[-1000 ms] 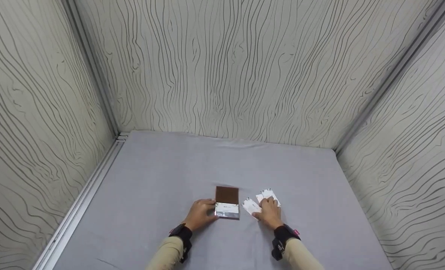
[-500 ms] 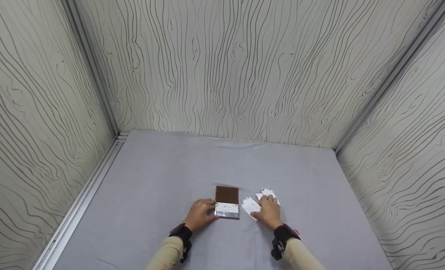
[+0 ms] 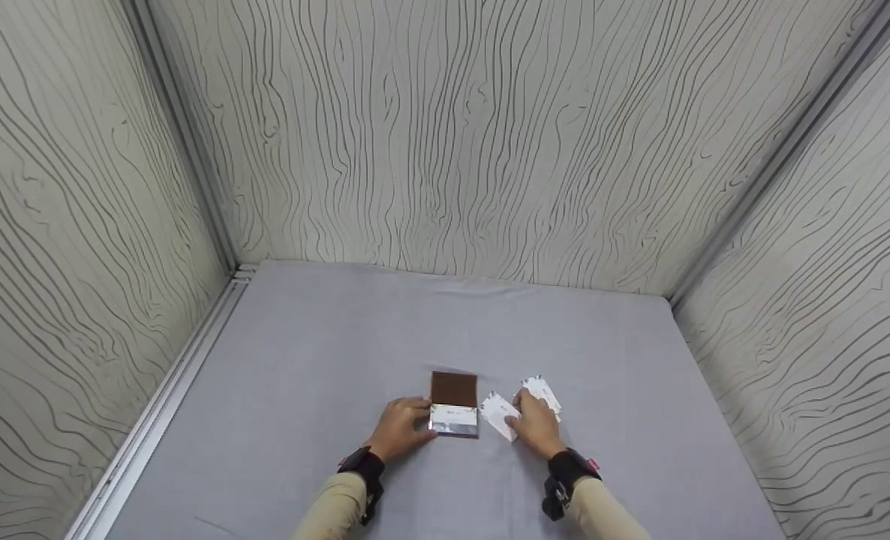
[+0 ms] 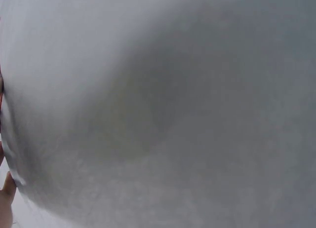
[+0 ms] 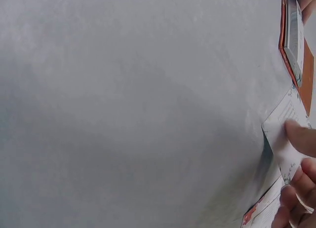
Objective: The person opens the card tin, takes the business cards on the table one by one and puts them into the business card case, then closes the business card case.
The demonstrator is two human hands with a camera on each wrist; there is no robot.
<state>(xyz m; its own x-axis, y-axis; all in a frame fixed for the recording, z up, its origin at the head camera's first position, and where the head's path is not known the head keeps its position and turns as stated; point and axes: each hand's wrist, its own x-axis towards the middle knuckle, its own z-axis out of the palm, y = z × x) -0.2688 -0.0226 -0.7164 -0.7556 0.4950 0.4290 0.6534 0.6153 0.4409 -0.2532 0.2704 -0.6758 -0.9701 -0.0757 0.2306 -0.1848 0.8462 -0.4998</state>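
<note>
A brown and silver card case (image 3: 454,388) lies opened on the cloth, with a white card (image 3: 454,415) across its lower half. My left hand (image 3: 400,427) holds the case at its left side, thumb by the bottom corner and a finger higher up. In the head view my right hand (image 3: 536,426) pinches a white business card (image 3: 499,415) by its right edge, thumb on top, the card tilted and close beside the case. Under that hand's far side lie more white cards (image 3: 542,391). The right wrist view shows the pinched card (image 5: 284,120) lifted at one edge.
Grey cloth (image 3: 325,330) covers the tabletop. Wood-patterned panels (image 3: 430,150) rise behind it and on both sides. A metal rail (image 3: 167,397) runs along the left edge. The left wrist view shows mostly cloth (image 4: 197,114).
My right thumb and fingers have drawn together on the nearer card, which has shifted slightly left toward the case. More of the cards behind now shows. The left hand has stayed still.
</note>
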